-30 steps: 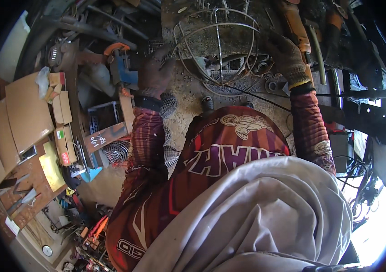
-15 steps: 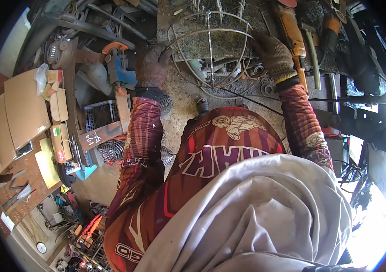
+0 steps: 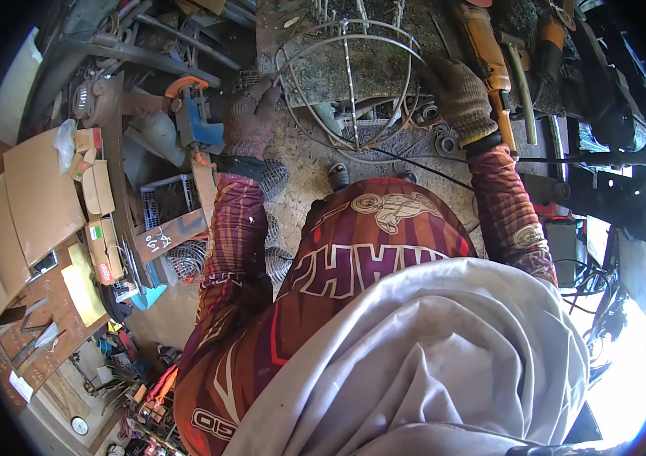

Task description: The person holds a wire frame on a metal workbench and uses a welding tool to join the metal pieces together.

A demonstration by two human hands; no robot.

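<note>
Both hands wear dark knitted work gloves and hold a round frame of bent metal wire [image 3: 351, 85] between them. Its curved rings and crossing rods stand partly over the edge of a dirty workbench [image 3: 304, 64]. My left hand [image 3: 251, 118] is closed at the left side of the upper ring, its fingertips against the wire. At the ring's right side my right hand [image 3: 459, 99] grips the wire, with some fingers hidden behind the glove. An orange angle grinder [image 3: 488, 57] lies just right of that hand.
A hammer [image 3: 522, 87] and a second orange power tool [image 3: 552, 42] lie farther right. A dark cable [image 3: 433, 173] runs below the frame. To the left stand a blue clamp [image 3: 200, 121], cardboard boxes [image 3: 42, 182] and coiled wire mesh [image 3: 188, 260].
The wire frame and my left hand have shifted very slightly left in the picture, along with much of the surroundings. Both hands keep their hold.
</note>
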